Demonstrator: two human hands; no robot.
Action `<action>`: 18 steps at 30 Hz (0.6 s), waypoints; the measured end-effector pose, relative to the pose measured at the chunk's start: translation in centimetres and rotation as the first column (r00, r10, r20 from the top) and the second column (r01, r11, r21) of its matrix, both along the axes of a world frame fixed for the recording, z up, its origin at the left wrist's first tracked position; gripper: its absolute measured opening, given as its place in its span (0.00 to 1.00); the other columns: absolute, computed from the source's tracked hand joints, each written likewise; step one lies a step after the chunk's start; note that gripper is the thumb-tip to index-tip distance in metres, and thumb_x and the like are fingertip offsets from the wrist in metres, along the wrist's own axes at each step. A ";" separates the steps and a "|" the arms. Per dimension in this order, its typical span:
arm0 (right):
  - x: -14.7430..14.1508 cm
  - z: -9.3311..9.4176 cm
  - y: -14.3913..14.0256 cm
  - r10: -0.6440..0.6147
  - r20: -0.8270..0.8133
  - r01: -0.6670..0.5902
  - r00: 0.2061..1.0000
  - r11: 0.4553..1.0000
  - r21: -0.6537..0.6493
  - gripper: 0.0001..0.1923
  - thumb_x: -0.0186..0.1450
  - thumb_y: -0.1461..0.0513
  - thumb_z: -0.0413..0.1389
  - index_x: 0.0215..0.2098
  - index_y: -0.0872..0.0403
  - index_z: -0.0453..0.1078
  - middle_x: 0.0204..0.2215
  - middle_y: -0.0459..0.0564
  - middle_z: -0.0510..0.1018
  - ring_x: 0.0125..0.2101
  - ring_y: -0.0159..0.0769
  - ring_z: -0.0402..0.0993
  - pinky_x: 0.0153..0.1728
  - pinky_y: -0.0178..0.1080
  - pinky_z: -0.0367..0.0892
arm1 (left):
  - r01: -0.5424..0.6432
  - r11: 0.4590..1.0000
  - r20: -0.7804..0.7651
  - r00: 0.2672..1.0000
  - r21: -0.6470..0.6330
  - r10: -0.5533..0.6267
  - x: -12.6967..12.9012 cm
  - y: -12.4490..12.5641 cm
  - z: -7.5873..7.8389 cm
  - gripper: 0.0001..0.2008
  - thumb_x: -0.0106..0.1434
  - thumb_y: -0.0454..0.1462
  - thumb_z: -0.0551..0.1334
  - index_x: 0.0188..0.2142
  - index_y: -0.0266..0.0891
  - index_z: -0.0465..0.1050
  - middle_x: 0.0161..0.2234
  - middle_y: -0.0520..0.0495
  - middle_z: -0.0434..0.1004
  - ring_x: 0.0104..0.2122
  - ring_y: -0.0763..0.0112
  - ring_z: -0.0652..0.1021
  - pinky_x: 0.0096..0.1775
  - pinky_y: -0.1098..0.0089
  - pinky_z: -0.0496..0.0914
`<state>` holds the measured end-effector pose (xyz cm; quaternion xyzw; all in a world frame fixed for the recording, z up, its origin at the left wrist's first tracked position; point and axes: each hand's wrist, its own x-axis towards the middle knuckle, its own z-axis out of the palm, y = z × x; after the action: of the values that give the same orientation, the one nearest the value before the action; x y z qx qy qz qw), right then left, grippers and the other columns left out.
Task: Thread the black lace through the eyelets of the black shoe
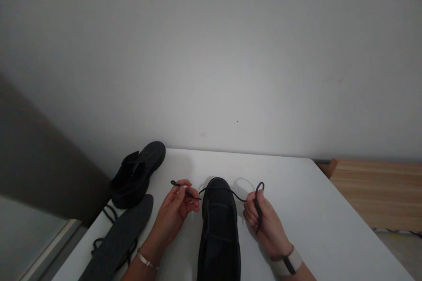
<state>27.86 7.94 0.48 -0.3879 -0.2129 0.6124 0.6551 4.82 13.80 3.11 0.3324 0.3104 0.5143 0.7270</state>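
The left hand point(176, 206) is pinching one end of a thin black shoelace point(227, 192) between thumb and fingertips, the tip sticking out past the thumb. The right hand point(263, 221) is closing around the other end, which is looping above the knuckles and running down across the palm side. A metal bangle is circling the left wrist, and a pale band with a dark strap is wrapping the right.

Between the hands a black shoe point(219, 232) is lying on the white counter point(313, 210), its rounded toe pointing away; its surface is looking matte, possibly canvas, though the dim light is making that hard to judge. The lace is stretching taut across the toe end.

To the left a dark flat insole point(121, 239) is lying over another lace. Beyond it a second black shoe point(136, 175) is sitting at the counter's corner. A pale wooden surface point(379, 189) is showing at the right.
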 end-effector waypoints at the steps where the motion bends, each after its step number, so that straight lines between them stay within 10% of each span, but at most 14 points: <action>1: -0.1 0.1 0.0 -0.022 -0.001 0.022 1.000 1.000 -0.014 0.26 0.57 0.41 0.65 0.27 0.55 0.71 0.14 0.35 0.55 0.14 0.22 0.43 0.14 0.28 0.43 | 0.004 1.000 -0.009 1.000 0.003 -0.004 -0.1 0.0 -0.1 0.20 0.55 0.43 0.75 0.41 0.39 0.72 0.32 0.50 0.81 0.28 0.72 0.80 0.32 0.73 0.76; 8: -0.4 0.9 0.2 -0.136 0.007 0.136 0.991 0.989 -0.049 0.25 0.56 0.42 0.66 0.30 0.54 0.69 0.21 0.43 0.74 0.15 0.22 0.58 0.16 0.28 0.55 | 0.081 0.997 -0.179 0.980 -0.016 -0.082 -0.5 0.2 -1.3 0.14 0.51 0.39 0.77 0.33 0.37 0.76 0.33 0.45 0.84 0.30 0.68 0.82 0.34 0.71 0.77; 18: 0.1 0.4 0.0 -0.153 -0.010 0.154 0.988 0.986 0.058 0.20 0.65 0.45 0.60 0.35 0.54 0.72 0.16 0.36 0.59 0.16 0.23 0.45 0.16 0.28 0.48 | 0.049 0.994 -0.403 0.915 0.103 -0.004 -0.1 0.2 -0.8 0.10 0.53 0.40 0.75 0.29 0.37 0.78 0.28 0.48 0.82 0.27 0.69 0.80 0.32 0.71 0.76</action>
<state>27.93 7.97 0.84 -0.3820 -0.1985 0.5547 0.7120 4.75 13.98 2.33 0.4749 0.4197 0.4415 0.6351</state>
